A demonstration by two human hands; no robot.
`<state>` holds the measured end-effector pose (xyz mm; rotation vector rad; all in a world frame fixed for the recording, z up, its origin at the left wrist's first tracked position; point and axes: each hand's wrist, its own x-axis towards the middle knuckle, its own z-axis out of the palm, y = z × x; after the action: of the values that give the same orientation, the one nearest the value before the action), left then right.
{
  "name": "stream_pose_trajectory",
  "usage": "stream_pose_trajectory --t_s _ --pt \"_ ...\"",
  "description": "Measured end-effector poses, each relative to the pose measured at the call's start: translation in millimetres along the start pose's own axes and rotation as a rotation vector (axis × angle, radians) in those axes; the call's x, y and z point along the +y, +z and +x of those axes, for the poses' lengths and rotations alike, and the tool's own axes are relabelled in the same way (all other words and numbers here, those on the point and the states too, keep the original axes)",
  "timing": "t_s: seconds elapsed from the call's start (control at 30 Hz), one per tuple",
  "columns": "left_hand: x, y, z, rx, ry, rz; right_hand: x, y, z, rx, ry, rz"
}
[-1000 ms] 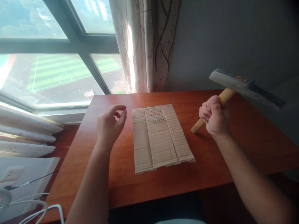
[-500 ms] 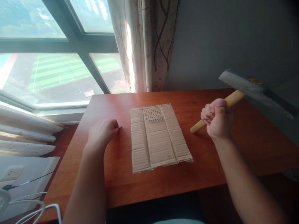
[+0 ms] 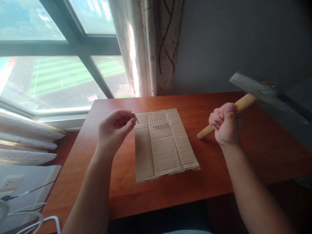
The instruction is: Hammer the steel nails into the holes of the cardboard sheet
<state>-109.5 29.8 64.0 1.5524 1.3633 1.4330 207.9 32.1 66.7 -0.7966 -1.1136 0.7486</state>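
My left hand (image 3: pixel 112 130) pinches a small metal nail (image 3: pixel 137 121) between thumb and fingertips, just over the left edge of a flat cardboard piece (image 3: pixel 165 146). The nail's point is turned down. On the cardboard's far part is a patch of small dark holes (image 3: pixel 158 119), and a row of nails (image 3: pixel 161 125) stands along its near side. My right hand (image 3: pixel 227 125) is wrapped round the wooden handle of a hammer (image 3: pixel 246 101), raised above the table to the right of the cardboard. The hammer's metal head points up and away.
The reddish-brown wooden table (image 3: pixel 214 182) carries the cardboard. A window (image 3: pixel 60 78) and a patterned curtain (image 3: pixel 146 48) stand behind and to the left, a dark wall (image 3: pixel 214 45) behind on the right. White cables (image 3: pixel 52 218) and a wall socket (image 3: pixel 11 183) are at lower left.
My left hand has risen and moved right, from the bare table to the cardboard's left edge, turning so the nail now points down. The right hand and hammer are almost still.
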Motion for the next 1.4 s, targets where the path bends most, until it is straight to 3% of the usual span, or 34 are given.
stream_pose_trajectory --t_s 0.1,0.23,0.43,1.4 --pt "6.3 19.3 -7.0 -0.073 0.045 0.019 -1.1 0.7 -0.5 0.001 0.009 -0.001" --pt "-1.5 28.2 -10.2 -0.103 0.076 0.102 -1.4 0.0 -1.0 0.002 0.006 -0.003" --pt "-10.3 28.8 -9.7 -0.12 0.105 0.182 -0.4 -1.9 -0.8 0.008 0.012 -0.008" --pt "-11.6 30.0 -10.5 -0.132 0.15 0.285 -1.0 -1.7 -0.4 0.001 0.005 -0.001"
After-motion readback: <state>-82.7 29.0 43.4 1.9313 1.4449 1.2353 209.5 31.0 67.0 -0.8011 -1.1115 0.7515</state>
